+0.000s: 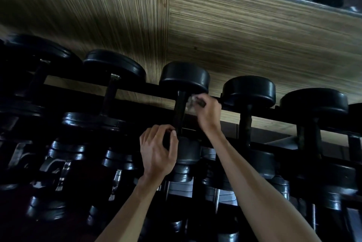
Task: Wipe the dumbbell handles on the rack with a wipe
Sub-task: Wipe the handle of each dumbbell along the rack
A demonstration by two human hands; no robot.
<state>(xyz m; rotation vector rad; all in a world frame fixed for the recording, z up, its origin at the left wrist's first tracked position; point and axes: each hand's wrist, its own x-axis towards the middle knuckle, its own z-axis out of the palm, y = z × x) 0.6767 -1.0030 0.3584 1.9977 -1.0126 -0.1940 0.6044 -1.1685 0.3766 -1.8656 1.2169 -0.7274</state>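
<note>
Nearest the camera, the left hand (159, 148) curls its fingers and thumb around the near head of the middle dumbbell (184, 79), close to where the handle (180, 111) meets it. That grip looks meant to steady the weight, and it should stay firm so the dumbbell does not roll on the rack (260, 109) during wiping.

A little farther in, the right hand (208, 111) pinches a pale crumpled wipe (191, 101) just beside the upper part of the handle, under the far head. Whether the wipe actually touches the bar is hard to tell.

To do the stroke well, the person would wrap the wipe around the handle, run it along the whole length between the heads, and twist to reach the underside.

Beyond, the neighbouring dumbbells sit along the same rail against a striped wall (254, 45), their handles apparently waiting their turn.
</note>
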